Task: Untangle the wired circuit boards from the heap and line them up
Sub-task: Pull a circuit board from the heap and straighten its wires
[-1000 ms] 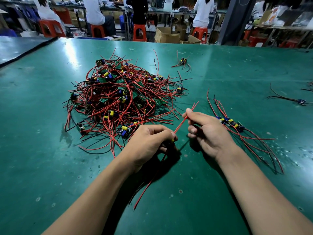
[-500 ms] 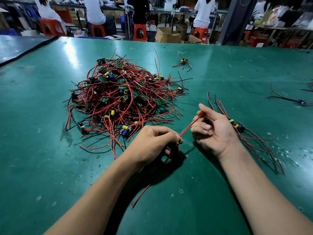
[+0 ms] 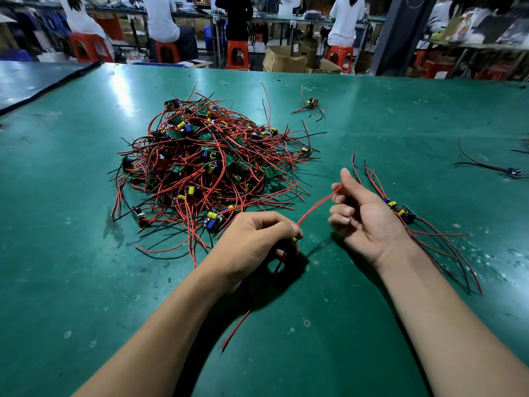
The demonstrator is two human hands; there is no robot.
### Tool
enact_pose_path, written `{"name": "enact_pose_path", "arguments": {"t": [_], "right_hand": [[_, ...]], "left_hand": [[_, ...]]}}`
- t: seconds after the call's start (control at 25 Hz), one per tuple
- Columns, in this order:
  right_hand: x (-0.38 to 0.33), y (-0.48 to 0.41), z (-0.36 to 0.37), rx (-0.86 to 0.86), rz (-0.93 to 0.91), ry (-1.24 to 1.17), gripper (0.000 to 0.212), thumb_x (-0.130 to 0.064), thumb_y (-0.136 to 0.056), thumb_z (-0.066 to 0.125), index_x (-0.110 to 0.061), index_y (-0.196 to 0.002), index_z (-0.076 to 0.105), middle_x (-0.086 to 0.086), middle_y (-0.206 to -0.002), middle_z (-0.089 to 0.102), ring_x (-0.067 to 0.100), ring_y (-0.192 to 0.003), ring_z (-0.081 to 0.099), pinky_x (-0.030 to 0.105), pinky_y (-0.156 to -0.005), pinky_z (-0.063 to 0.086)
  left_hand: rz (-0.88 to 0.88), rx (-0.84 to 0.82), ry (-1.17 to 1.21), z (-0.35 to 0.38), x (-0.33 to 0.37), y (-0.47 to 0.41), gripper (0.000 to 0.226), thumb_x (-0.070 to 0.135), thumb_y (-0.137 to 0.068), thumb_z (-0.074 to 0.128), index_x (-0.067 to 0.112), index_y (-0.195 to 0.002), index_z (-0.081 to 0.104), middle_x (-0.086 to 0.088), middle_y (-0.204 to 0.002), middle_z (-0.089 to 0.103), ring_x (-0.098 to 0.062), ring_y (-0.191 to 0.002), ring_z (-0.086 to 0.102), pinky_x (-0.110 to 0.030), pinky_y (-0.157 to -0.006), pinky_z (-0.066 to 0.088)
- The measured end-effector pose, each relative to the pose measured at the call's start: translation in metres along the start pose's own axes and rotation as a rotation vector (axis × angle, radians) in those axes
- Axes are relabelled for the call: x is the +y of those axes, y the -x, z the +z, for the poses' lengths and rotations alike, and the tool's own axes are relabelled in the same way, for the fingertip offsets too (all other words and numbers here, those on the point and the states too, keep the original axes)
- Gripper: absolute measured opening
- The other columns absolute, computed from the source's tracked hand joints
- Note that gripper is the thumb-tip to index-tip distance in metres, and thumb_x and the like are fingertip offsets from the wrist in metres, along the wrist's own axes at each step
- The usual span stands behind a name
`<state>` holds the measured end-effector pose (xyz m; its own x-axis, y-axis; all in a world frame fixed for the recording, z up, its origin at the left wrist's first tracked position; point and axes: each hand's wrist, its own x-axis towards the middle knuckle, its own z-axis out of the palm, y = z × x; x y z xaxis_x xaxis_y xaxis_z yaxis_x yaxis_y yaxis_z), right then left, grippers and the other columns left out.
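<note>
Green tabletop (image 3: 86, 282): heap (image 3: 206, 167) left of centre, sorted row (image 3: 400, 210) toward the right edge. Between left hand (image 3: 254, 242) and right hand (image 3: 366, 216) a red wire (image 3: 317, 203) is stretched, pinched at the right, its board (image 3: 294, 240) gripped in the left. It should be smoothed straight, then laid beside the row; room is offered along the near edge.

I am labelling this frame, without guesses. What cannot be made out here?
Head view:
The board in the left hand: hidden by its curled fingers; only a yellow part shows.
The heap: board count lost in the tangle.
The lined-up boards: partly behind the right hand.
The wires at the right edge: cut off.
</note>
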<state>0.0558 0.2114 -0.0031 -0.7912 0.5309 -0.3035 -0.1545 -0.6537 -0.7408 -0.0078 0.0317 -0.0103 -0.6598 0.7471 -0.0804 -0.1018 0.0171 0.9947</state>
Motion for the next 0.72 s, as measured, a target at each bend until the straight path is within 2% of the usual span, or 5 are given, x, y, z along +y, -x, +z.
{"name": "enact_pose_path", "arguments": {"t": [0.16,0.28,0.48,0.64,0.72], "right_hand": [[0.004,-0.002,-0.002,0.075,-0.198,0.324,0.063,-0.070,-0.059,0.073,-0.013,-0.086,0.074,-0.008,-0.066,0.054,0.008,-0.044,0.037,0.020,-0.044,0.032],[0.007,-0.002,-0.004,0.089,-0.263,0.426,0.074,-0.079,-0.058,0.071,-0.013,-0.091,0.076,-0.007,-0.070,0.056,0.010,-0.046,0.041,0.023,-0.045,0.035],[0.010,-0.001,-0.003,0.076,-0.285,0.514,0.065,-0.079,-0.069,0.066,-0.017,-0.089,0.075,-0.007,-0.071,0.057,0.010,-0.046,0.043,0.022,-0.043,0.032],[0.013,0.006,0.004,0.025,-0.314,0.623,0.061,-0.078,-0.066,0.071,-0.020,-0.083,0.073,-0.008,-0.067,0.055,0.008,-0.047,0.044,0.021,-0.044,0.030],[0.019,0.013,0.010,-0.063,-0.381,0.765,0.049,-0.068,-0.066,0.077,-0.022,-0.081,0.068,-0.006,-0.067,0.057,0.007,-0.051,0.047,0.023,-0.046,0.036]], "left_hand": [[0.016,0.085,0.088,0.001,-0.003,-0.003,0.020,0.018,-0.096,0.059,0.005,-0.089,0.073,-0.006,-0.073,0.070,-0.015,-0.067,0.065,-0.020,-0.062,0.055],[-0.053,0.122,0.230,-0.001,-0.001,-0.004,0.036,0.036,-0.097,0.053,0.005,-0.098,0.071,-0.017,-0.086,0.074,-0.027,-0.079,0.071,-0.032,-0.070,0.059],[-0.096,0.123,0.365,-0.002,0.004,-0.005,0.055,0.050,-0.099,0.039,0.003,-0.105,0.067,-0.021,-0.090,0.073,-0.029,-0.079,0.073,-0.031,-0.063,0.059],[-0.102,0.105,0.357,-0.002,0.001,-0.008,0.060,0.057,-0.098,0.032,0.009,-0.120,0.060,-0.019,-0.097,0.073,-0.033,-0.090,0.072,-0.042,-0.083,0.060],[-0.106,0.085,0.344,-0.001,0.000,-0.009,0.063,0.062,-0.095,0.030,0.016,-0.130,0.054,-0.020,-0.108,0.072,-0.032,-0.099,0.071,-0.044,-0.090,0.056]]}}
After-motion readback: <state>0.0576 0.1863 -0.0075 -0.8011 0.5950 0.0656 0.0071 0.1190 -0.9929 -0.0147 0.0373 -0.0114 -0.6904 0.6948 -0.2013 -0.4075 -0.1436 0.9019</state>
